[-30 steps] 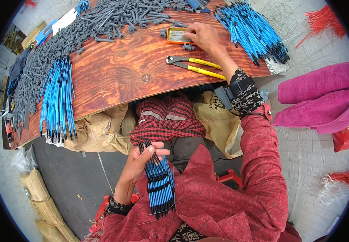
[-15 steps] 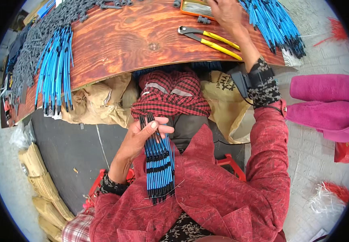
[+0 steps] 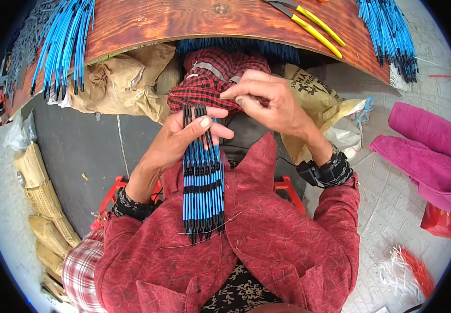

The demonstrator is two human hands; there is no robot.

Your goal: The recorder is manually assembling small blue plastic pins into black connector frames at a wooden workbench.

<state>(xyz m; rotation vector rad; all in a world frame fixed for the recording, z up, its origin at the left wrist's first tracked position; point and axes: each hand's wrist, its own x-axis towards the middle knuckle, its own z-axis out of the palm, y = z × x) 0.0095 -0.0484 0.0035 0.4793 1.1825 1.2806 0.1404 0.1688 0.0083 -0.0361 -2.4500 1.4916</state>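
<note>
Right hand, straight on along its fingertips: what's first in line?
Likely the red-and-black checked cloth, just left of the right hand; depth is unclear, so it may pass above.

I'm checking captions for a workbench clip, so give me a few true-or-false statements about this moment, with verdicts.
1. The left hand grips a bundle of blue-and-black strips. True.
2. The right hand holds the yellow-handled pliers. False: they lie on the wooden tabletop.
3. Blue-and-black rods lie at both the left and right of the tabletop. True.
4. The magenta cloth is spread over the person's lap. False: it is off to the right, beyond the right arm.
5. The strands at lower right are all blue. False: they are red and white.
</note>
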